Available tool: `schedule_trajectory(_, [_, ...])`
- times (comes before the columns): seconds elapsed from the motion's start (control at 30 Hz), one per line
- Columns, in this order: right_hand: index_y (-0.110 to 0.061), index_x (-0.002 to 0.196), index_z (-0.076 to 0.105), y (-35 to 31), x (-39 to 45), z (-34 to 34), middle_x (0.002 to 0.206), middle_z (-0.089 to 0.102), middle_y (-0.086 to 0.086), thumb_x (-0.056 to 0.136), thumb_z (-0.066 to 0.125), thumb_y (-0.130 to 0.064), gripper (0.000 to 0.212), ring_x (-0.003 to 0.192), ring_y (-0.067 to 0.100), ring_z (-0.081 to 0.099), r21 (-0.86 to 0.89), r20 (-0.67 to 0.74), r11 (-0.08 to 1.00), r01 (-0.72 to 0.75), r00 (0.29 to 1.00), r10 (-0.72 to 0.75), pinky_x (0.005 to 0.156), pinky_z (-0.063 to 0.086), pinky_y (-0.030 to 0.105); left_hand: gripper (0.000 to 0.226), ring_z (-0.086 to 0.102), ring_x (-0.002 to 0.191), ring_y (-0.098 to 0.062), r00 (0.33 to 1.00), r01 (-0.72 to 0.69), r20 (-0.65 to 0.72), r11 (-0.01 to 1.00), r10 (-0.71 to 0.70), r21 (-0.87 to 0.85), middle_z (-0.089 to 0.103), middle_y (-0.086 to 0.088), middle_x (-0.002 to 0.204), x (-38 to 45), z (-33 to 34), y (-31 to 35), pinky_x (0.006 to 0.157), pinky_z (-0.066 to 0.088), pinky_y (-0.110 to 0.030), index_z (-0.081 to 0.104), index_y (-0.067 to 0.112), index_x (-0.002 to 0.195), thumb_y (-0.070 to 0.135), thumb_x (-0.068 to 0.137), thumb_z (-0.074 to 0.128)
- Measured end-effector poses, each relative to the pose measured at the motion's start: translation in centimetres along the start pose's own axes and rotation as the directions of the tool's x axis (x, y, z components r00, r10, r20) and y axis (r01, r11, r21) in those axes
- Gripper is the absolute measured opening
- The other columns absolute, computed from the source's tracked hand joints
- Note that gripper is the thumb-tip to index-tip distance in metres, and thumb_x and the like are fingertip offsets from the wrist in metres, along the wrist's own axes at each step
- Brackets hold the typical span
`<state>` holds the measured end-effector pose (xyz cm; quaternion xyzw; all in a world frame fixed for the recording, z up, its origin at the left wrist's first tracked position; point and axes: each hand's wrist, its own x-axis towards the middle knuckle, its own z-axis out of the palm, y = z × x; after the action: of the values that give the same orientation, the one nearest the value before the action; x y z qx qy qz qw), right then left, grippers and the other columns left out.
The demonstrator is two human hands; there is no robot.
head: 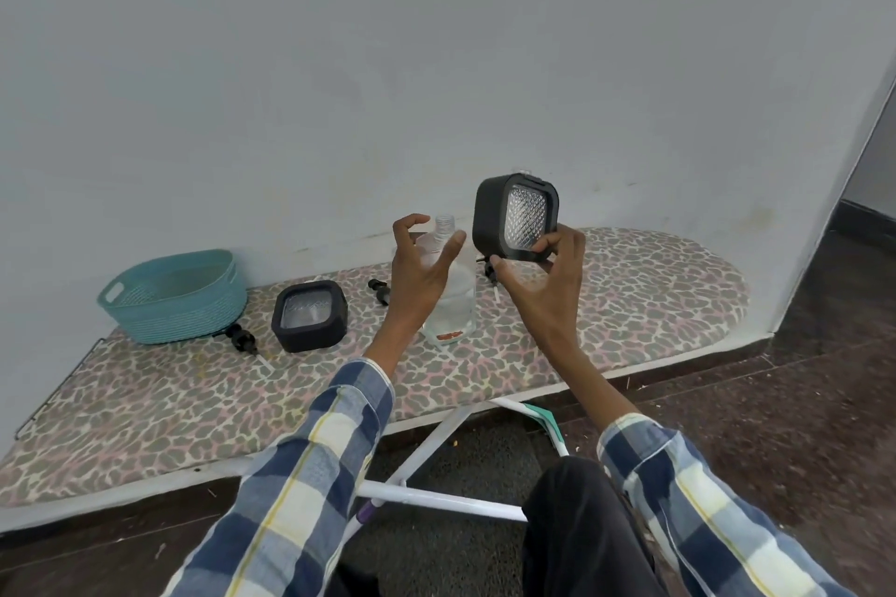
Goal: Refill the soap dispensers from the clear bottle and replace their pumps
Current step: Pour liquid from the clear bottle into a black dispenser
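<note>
The head view showed the right hand [543,276] raised above the ironing board [630,305], its grip pinching the lower edge of a black square soap dispenser [516,218] held tilted in the air. Just left of that grip, the left hand [419,267] hovered with loosely spread fingers holding nothing, in front of the uncapped clear bottle [448,301] standing on the board. Further left lay a pump [379,291], a second dispenser [310,315], another pump [242,339] and a teal basket [174,296].
</note>
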<state>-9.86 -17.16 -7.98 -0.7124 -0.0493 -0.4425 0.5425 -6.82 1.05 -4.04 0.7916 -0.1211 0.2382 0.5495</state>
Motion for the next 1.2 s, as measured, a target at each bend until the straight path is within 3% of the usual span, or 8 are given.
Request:
schedule_trajectory(0.13, [-0.027, 0.119, 0.045, -1.7, -1.8, 0.2, 0.124, 0.042, -0.002, 0.082, 0.091, -0.038, 0.060, 0.110, 0.018, 0.052, 0.013, 0.046, 0.995, 0.096, 0.994, -0.096, 0.088, 0.060, 0.044, 0.068, 0.060, 0.122, -0.013, 0.998, 0.054, -0.005, 0.988, -0.055, -0.145, 0.057, 0.004, 0.132, -0.8, -1.0, 1.5, 0.093, 0.049, -0.026, 0.038, 0.035, 0.141, 0.081, 0.090, 0.044])
schedule_trajectory(0.33, [-0.018, 0.114, 0.048, -3.4, -4.4, 1.3, 0.139, 0.037, -0.010, 0.080, 0.091, -0.042, 0.060, 0.127, 0.010, 0.046, -0.004, 0.081, 0.976, 0.217, 0.973, -0.216, 0.092, 0.053, 0.025, 0.068, 0.056, 0.129, -0.018, 0.997, -0.016, -0.082, 0.977, -0.002, -0.213, 0.058, -0.004, 0.133, -2.9, -2.9, 2.2, 0.115, 0.046, -0.041, 0.049, 0.014, 0.132, 0.070, 0.094, 0.055])
schedule_trajectory(0.53, [-0.019, 0.108, 0.048, -4.6, -6.1, 3.1, 0.141, 0.037, 0.001, 0.079, 0.091, -0.038, 0.055, 0.130, 0.013, 0.045, -0.027, 0.216, 0.960, 0.279, 0.939, -0.267, 0.095, 0.049, 0.022, 0.047, 0.067, 0.086, -0.019, 0.987, -0.122, -0.112, 0.991, 0.114, -0.062, 0.068, 0.003, 0.092, -6.4, -4.3, 0.6, 0.083, 0.056, -0.036, 0.062, 0.023, 0.105, 0.069, 0.096, 0.067])
schedule_trajectory(0.73, [-0.013, 0.126, 0.047, -4.7, -6.6, 4.7, 0.146, 0.039, 0.003, 0.083, 0.092, -0.045, 0.070, 0.137, 0.022, 0.046, 0.012, 0.279, 0.939, 0.345, 0.900, -0.334, 0.103, 0.054, 0.042, 0.044, 0.050, 0.060, -0.009, 0.946, -0.103, -0.316, 0.993, 0.078, -0.065, 0.056, 0.008, 0.071, -7.3, -7.4, -1.4, 0.061, 0.042, -0.027, 0.056, 0.027, 0.091, 0.069, 0.102, 0.060])
schedule_trajectory(0.87, [-0.014, 0.135, 0.041, -3.2, -6.4, 5.0, 0.144, 0.037, 0.006, 0.081, 0.088, -0.061, 0.086, 0.137, 0.026, 0.042, -0.049, 0.207, 0.962, 0.267, 0.945, -0.252, 0.112, 0.045, 0.050, 0.041, 0.066, 0.056, -0.032, 0.936, -0.036, -0.352, 0.986, -0.024, -0.164, 0.061, 0.001, 0.074, -7.2, -9.5, -3.7, 0.052, 0.057, -0.047, 0.060, 0.019, 0.106, 0.059, 0.107, 0.059])
schedule_trajectory(1.0, [-0.014, 0.144, 0.031, -1.6, -6.2, 5.5, 0.143, 0.034, 0.006, 0.075, 0.086, -0.070, 0.104, 0.139, 0.031, 0.041, -0.193, 0.240, 0.978, 0.076, 0.970, -0.028, 0.124, 0.028, 0.059, 0.043, 0.067, 0.082, -0.041, 0.951, 0.045, -0.296, 0.989, -0.086, -0.141, 0.064, 0.004, 0.085, -6.9, -11.2, -5.8, 0.071, 0.061, -0.062, 0.064, 0.022, 0.119, 0.062, 0.104, 0.060])
schedule_trajectory(1.1, [-0.011, 0.150, 0.027, -0.6, -5.9, 6.0, 0.150, 0.039, 0.010, 0.073, 0.088, -0.068, 0.114, 0.140, 0.034, 0.044, -0.260, 0.339, 0.965, -0.039, 0.932, 0.129, 0.117, 0.039, 0.061, 0.052, 0.069, 0.102, -0.015, 0.976, 0.086, -0.192, 0.993, -0.099, -0.074, 0.072, 0.016, 0.107, -7.1, -11.5, -7.1, 0.091, 0.056, -0.041, 0.064, 0.029, 0.137, 0.067, 0.102, 0.056])
schedule_trajectory(1.2, [-0.015, 0.152, 0.024, -0.2, -5.2, 6.7, 0.154, 0.049, 0.011, 0.075, 0.087, -0.067, 0.113, 0.137, 0.037, 0.055, -0.291, 0.413, 0.953, -0.090, 0.886, 0.210, 0.105, 0.054, 0.056, 0.057, 0.061, 0.135, -0.011, 0.987, 0.131, -0.090, 0.990, -0.135, -0.053, 0.064, 0.012, 0.146, -6.8, -11.2, -8.2, 0.117, 0.048, -0.037, 0.049, 0.027, 0.162, 0.051, 0.111, 0.054])
